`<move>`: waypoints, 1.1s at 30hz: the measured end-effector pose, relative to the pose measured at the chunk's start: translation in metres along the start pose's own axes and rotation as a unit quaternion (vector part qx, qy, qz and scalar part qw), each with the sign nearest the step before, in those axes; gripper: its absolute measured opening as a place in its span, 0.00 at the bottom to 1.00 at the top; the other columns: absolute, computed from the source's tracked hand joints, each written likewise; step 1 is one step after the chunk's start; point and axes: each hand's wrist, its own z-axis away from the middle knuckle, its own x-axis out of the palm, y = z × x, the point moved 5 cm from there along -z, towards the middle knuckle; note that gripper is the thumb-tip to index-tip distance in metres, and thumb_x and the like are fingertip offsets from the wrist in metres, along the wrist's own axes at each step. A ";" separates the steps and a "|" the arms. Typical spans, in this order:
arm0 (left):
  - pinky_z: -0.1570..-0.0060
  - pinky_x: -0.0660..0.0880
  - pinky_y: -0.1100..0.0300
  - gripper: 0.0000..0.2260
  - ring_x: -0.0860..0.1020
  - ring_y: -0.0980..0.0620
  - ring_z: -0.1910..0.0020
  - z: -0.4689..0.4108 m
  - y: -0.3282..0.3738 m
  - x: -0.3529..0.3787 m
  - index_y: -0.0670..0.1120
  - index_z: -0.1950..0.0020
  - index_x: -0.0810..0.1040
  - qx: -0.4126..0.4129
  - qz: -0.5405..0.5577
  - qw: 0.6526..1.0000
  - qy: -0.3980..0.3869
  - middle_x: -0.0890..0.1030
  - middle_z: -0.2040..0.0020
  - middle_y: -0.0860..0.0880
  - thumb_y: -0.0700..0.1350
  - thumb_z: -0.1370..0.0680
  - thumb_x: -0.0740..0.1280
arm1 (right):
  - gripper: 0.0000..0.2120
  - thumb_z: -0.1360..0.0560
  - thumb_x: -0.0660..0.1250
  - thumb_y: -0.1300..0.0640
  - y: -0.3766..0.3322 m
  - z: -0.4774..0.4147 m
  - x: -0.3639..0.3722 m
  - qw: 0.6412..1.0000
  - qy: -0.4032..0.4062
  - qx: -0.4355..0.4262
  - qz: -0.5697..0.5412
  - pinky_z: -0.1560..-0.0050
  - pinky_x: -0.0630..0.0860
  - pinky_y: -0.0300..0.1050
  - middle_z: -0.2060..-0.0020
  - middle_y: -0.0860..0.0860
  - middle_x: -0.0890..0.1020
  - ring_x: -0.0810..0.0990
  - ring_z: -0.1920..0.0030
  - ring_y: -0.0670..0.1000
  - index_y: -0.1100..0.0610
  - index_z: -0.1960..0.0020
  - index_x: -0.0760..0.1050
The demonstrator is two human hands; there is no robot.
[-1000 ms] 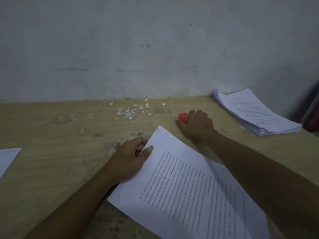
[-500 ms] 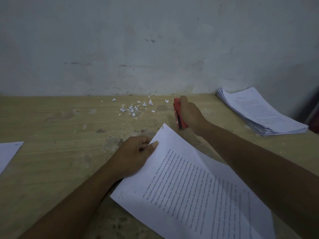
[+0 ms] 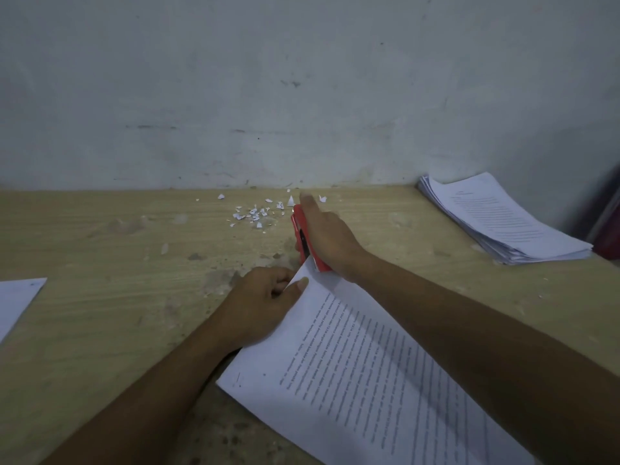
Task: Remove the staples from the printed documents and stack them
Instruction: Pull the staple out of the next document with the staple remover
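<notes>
A printed document (image 3: 362, 370) lies slanted on the wooden table in front of me. My left hand (image 3: 261, 307) pinches its top corner, thumb on the page. My right hand (image 3: 325, 236) grips a red stapler-like tool (image 3: 303, 241), held on edge with its near end touching that same corner. Whether a staple sits there is hidden. A stack of printed documents (image 3: 503, 219) rests at the far right by the wall.
Several small white paper scraps (image 3: 255, 213) are scattered near the wall, just left of the tool. A loose white sheet (image 3: 16, 303) pokes in from the left edge. A grey wall (image 3: 302, 95) bounds the table's back.
My right hand picked the red tool up from the table and brought it toward me, down to the document's top corner. My left hand kept its pinch on the corner.
</notes>
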 end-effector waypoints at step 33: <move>0.54 0.80 0.46 0.11 0.84 0.50 0.62 0.000 0.000 0.001 0.45 0.48 0.83 0.009 -0.029 1.000 0.000 0.86 0.58 0.49 0.48 0.18 0.63 | 0.39 0.21 0.46 0.31 0.001 0.005 0.010 0.992 0.108 -0.010 -0.063 0.61 0.78 0.58 0.71 0.60 0.76 0.75 0.69 0.55 0.63 0.66 0.74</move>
